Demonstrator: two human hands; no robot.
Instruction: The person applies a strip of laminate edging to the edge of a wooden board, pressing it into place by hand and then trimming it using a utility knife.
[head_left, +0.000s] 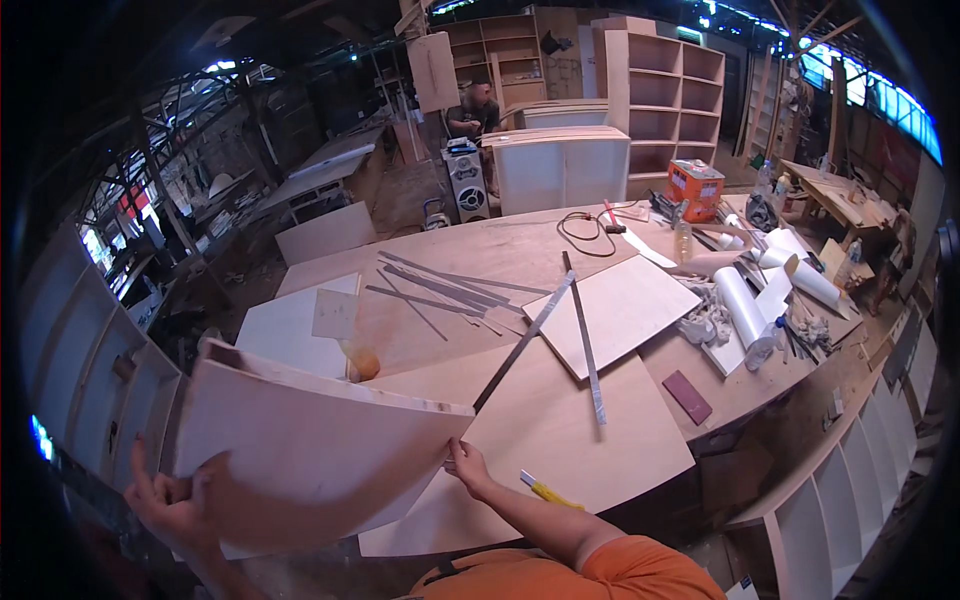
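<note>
A pale wooden panel stands tilted at the table's near left, its top edge showing a thicker frame with a gap at the left corner. My right hand pinches the panel's right edge. At the panel's left end is my left hand, forefinger stretched up and thumb apart, in front of the lower left corner; whether it touches the wood is unclear. A yellow cutter knife lies by my right forearm. Beyond the panel are long dark strips, some crossing a white-faced board.
The wide worktable also bears a maroon block, a looped cord, an orange tin, white rolls and bottles. Shelf units flank me left and right. A person sits behind a cabinet.
</note>
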